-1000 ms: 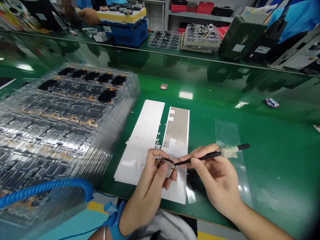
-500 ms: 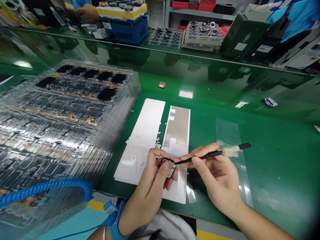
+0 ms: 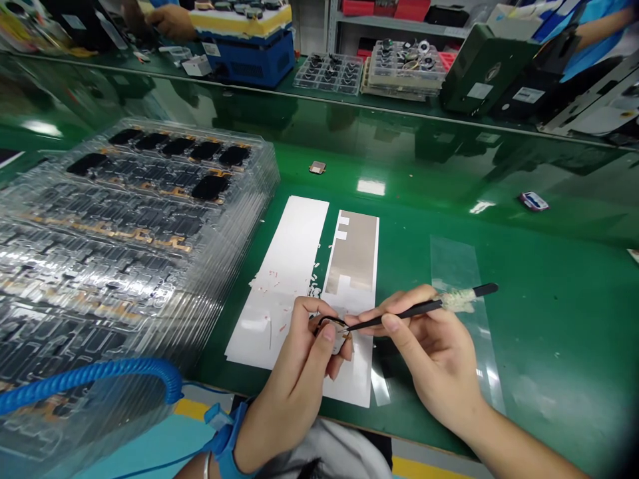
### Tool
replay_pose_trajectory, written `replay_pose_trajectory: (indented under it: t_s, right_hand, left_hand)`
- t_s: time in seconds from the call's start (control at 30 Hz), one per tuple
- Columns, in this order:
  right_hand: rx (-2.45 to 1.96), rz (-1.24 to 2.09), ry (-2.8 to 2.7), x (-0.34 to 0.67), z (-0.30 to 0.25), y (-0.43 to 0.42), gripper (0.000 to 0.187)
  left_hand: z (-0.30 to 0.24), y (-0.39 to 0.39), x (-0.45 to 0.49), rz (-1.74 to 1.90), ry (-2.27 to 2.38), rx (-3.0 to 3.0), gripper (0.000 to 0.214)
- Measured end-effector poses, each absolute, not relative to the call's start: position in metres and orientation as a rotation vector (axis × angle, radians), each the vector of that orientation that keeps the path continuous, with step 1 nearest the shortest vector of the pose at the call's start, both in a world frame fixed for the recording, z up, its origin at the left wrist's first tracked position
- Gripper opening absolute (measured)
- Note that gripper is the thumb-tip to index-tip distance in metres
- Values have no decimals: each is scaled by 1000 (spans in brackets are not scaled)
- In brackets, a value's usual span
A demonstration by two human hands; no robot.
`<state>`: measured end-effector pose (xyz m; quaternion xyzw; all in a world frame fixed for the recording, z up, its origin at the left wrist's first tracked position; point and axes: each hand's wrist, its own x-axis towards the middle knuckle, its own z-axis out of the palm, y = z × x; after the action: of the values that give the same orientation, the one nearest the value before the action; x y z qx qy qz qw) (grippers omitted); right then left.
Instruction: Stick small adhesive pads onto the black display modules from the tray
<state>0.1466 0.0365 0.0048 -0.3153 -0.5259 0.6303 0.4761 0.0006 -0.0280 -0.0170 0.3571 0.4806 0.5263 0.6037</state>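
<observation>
Between the thumb and fingers of my left hand (image 3: pixel 305 359) is a small display module (image 3: pixel 339 342) with a black edge and a pale back; my fingers hide part of it. My right hand (image 3: pixel 429 346) is closed around black tweezers (image 3: pixel 419 310), whose shaft is wrapped in pale tape. The tweezers' tips touch or nearly touch the module's upper right part. Below my hands lies a sheet of grey-brown stickers (image 3: pixel 355 253) on white backing. A white sheet (image 3: pixel 294 246) with small red and white scraps is to its left.
A tall stack of clear trays (image 3: pixel 164 219) with black screens fills the left. A blue coiled cord (image 3: pixel 100 372) crosses the lower left. Clear film (image 3: pixel 454 266) lies at right. Two small parts (image 3: pixel 317 167) (image 3: pixel 534 201) rest farther back, before a raised shelf.
The hands, module and tweezers keep almost the same pose. The whole view has shifted slightly, and a co-worker's arm now shows at the upper right.
</observation>
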Motion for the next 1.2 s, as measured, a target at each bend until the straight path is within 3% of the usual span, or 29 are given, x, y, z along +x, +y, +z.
replay_pose_trajectory:
  t_s: [0.77,1.2]
  right_hand:
    - [-752,1609,-1272,148,4,35,15]
    - [-817,1442,-1242,156,4,42,7]
  left_hand:
    - [-16,-27,0,1234,1132,826,17]
    - [-18,-26,-3,1249,1232,900,14]
